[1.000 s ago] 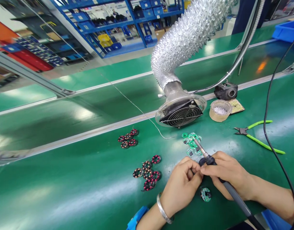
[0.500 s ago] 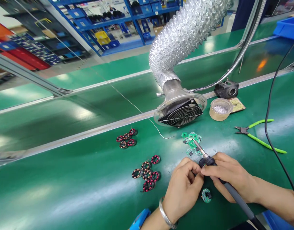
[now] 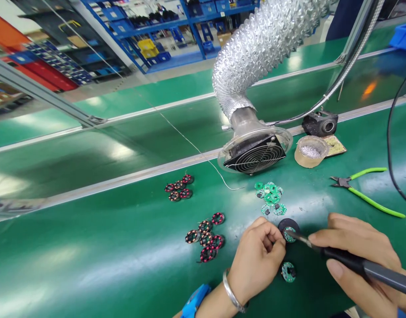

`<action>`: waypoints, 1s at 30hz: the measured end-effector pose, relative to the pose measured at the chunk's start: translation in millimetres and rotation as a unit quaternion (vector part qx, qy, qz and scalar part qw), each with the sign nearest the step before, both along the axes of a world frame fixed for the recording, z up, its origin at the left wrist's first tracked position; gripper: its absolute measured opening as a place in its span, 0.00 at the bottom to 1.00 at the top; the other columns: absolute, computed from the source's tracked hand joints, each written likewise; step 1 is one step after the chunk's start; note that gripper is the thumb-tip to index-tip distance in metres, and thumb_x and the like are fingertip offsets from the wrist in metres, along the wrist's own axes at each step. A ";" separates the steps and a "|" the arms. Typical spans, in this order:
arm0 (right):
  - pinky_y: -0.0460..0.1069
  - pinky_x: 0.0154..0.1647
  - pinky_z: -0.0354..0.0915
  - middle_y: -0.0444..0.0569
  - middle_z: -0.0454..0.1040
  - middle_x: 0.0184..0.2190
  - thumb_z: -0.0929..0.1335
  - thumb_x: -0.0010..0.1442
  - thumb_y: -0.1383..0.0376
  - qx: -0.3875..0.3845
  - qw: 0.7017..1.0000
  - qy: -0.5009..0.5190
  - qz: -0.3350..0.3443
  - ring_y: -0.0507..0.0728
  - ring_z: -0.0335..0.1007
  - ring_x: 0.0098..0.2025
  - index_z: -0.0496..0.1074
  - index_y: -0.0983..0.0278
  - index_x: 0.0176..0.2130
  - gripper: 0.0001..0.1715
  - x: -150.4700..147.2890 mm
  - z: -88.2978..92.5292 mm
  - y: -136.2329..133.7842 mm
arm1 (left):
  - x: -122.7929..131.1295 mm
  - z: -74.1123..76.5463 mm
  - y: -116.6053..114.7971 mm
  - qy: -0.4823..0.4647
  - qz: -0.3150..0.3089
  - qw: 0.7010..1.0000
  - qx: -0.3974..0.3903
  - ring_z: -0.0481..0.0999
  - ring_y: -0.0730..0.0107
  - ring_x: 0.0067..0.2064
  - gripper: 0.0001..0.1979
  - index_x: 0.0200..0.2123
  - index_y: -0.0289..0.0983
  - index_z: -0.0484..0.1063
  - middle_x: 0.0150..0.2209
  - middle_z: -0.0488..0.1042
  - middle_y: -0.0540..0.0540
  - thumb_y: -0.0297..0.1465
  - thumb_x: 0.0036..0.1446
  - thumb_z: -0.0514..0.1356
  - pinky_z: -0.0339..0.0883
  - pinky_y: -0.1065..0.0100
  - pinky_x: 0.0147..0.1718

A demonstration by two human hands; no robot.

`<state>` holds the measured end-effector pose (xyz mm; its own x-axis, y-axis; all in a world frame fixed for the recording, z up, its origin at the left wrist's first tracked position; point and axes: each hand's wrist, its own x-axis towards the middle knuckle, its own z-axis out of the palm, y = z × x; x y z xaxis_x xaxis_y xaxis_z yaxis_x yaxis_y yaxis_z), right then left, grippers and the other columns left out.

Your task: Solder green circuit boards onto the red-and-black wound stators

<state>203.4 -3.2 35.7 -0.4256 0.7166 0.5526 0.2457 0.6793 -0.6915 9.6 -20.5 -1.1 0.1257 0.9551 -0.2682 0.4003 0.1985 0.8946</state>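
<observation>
My right hand (image 3: 362, 256) grips a soldering iron (image 3: 345, 259) like a pen. The iron's tip reaches to the face of a small round green circuit board (image 3: 290, 235), which sits against a black disc (image 3: 285, 223). At the left edge of that board, the thumb and fingers of my left hand (image 3: 256, 258) are pinched on it; the exact contact is partly hidden by the fingertips. Just below lies another round circuit board (image 3: 288, 272) with a black part on it. Further back rests a pile of green circuit boards (image 3: 271, 194).
Two groups of wound coils, the nearer coils (image 3: 206, 239) and farther coils (image 3: 179, 184), lie left. A fume extractor (image 3: 256, 154) hangs behind the boards. Right of it are a tub of metal shavings (image 3: 308, 158), an iron holder (image 3: 320, 123) and green-handled cutters (image 3: 347, 182). A solder wire (image 3: 203, 153) droops down.
My right hand and the soldering iron have swung right and downward, and the tip has come from above the board pile to the held board. My left hand stays pinched beside it.
</observation>
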 end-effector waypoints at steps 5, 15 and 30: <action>0.48 0.21 0.53 0.44 0.66 0.19 0.61 0.54 0.72 -0.014 1.000 -0.021 0.004 0.51 0.56 0.19 0.68 0.64 0.34 0.09 -7.1 6.0 -1.1 | -0.1 0.2 -0.6 -0.006 -0.003 1.000 -0.002 0.63 0.76 0.24 0.05 0.25 0.35 0.69 0.28 0.66 0.50 0.22 0.49 0.55 0.57 0.73 0.23; 0.49 0.24 0.54 0.45 0.68 0.22 0.62 0.53 0.72 -0.027 0.999 -0.023 0.023 0.52 0.57 0.21 0.68 0.64 0.37 0.11 -3.6 -1.7 -3.1 | 0.2 1.5 -0.3 -0.005 -0.003 1.000 -0.003 0.64 0.75 0.24 0.06 0.25 0.35 0.70 0.28 0.66 0.50 0.21 0.48 0.55 0.58 0.72 0.23; 0.49 0.22 0.56 0.45 0.69 0.21 0.61 0.53 0.72 -0.015 1.000 -0.021 -0.002 0.52 0.59 0.20 0.68 0.63 0.36 0.10 -6.0 5.2 -2.2 | -0.4 -0.1 -0.1 -0.001 -0.005 1.000 -0.006 0.64 0.76 0.24 0.06 0.25 0.35 0.70 0.29 0.67 0.50 0.21 0.48 0.55 0.58 0.72 0.22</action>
<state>197.4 -5.3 40.9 -0.4456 0.7342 0.5122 0.2776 0.6573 -0.7006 9.2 -20.7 -1.2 0.1363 0.9506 -0.2790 0.4012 0.2045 0.8929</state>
